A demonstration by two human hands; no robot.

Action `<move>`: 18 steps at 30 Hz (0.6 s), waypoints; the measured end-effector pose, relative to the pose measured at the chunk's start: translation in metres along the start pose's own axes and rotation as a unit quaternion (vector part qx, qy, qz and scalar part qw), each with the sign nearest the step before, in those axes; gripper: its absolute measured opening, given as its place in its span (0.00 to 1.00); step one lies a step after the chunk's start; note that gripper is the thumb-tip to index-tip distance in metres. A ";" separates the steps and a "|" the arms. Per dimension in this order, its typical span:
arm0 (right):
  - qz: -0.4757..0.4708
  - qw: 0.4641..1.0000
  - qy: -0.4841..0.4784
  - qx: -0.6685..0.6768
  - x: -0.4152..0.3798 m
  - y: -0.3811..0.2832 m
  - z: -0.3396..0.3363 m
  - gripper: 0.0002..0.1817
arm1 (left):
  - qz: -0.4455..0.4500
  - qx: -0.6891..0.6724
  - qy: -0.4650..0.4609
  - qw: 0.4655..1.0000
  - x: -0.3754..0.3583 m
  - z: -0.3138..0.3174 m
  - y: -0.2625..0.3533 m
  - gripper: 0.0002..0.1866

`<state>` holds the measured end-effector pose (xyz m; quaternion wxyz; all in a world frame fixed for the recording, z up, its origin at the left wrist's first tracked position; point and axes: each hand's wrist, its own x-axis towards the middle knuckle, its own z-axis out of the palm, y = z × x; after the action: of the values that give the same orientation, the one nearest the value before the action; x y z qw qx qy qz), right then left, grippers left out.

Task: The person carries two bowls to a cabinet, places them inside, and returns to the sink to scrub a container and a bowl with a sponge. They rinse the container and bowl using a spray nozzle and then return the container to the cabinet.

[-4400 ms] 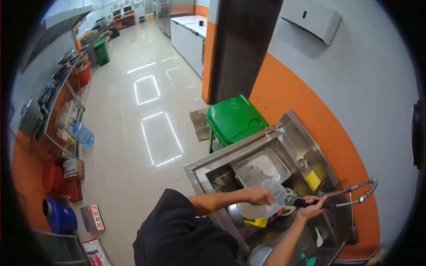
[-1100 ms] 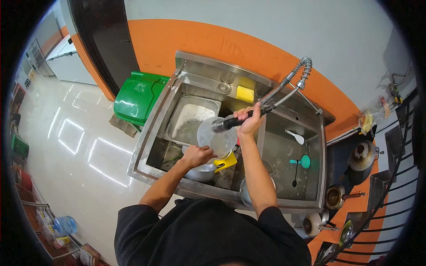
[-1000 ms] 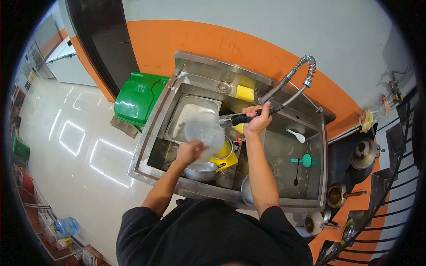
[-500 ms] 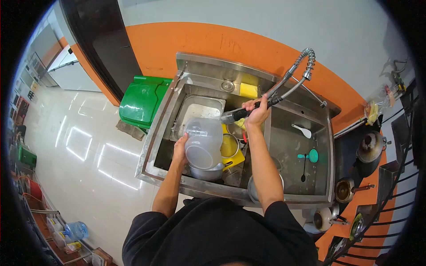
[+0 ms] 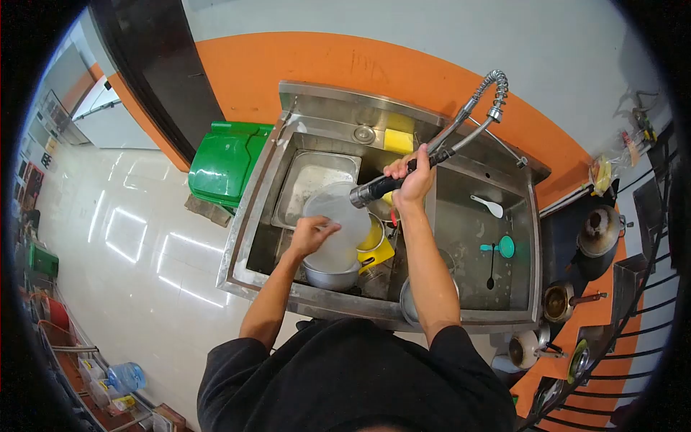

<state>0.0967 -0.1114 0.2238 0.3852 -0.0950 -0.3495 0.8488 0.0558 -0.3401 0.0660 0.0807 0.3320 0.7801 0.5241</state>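
My right hand (image 5: 412,178) is wrapped round the black handle of a spray faucet (image 5: 373,190), whose nozzle points down and left at a translucent plastic container (image 5: 344,209). My left hand (image 5: 314,236) is closed on the container's near left side, the thumb lying across it. Beneath the container, a grey metal pot (image 5: 332,277) stands in the left basin and is partly covered. Close by lie a yellow pot (image 5: 373,232) and a yellow item (image 5: 385,252), both partly hidden. I cannot make out whether water flows from the nozzle.
A rectangular metal pan (image 5: 286,189) lies in the left basin. A yellow sponge (image 5: 399,141) rests on the back ledge. The right basin holds a white rice paddle (image 5: 488,207), a turquoise strainer-like item (image 5: 507,247) and a black spoon (image 5: 491,270). A green bin (image 5: 229,164) stands left of the sink.
The container has turned in my left hand, and that hand has shifted right from its outer side. The sprayer in my right hand has moved slightly left and its nozzle tilts further down.
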 end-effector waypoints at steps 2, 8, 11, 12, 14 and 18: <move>0.052 0.998 -0.024 -0.016 -0.012 -0.005 0.013 0.25 | 0.037 0.069 -0.035 0.996 0.003 0.001 0.023 0.13; 0.026 0.998 -0.052 -0.033 0.000 0.007 -0.008 0.23 | 0.113 0.226 -0.127 0.959 0.004 0.002 0.038 0.12; -0.016 0.994 -0.030 -0.102 0.001 0.004 -0.015 0.23 | 0.086 0.275 -0.070 0.955 -0.002 0.002 0.038 0.13; 0.022 0.994 -0.041 -0.100 -0.003 0.004 -0.016 0.24 | 0.089 0.288 -0.059 0.952 -0.003 0.007 0.032 0.13; 0.076 0.993 -0.063 -0.064 -0.011 0.004 -0.009 0.24 | 0.097 0.299 -0.048 0.948 -0.001 0.017 0.024 0.12; 0.069 0.997 -0.039 0.004 -0.009 0.012 -0.007 0.25 | 0.195 0.238 -0.154 0.939 -0.016 0.028 0.036 0.09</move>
<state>0.0989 -0.1197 0.2100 0.3121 -0.0839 -0.3533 0.8779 0.0972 -0.3199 0.0814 0.0146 0.5633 0.7804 0.2712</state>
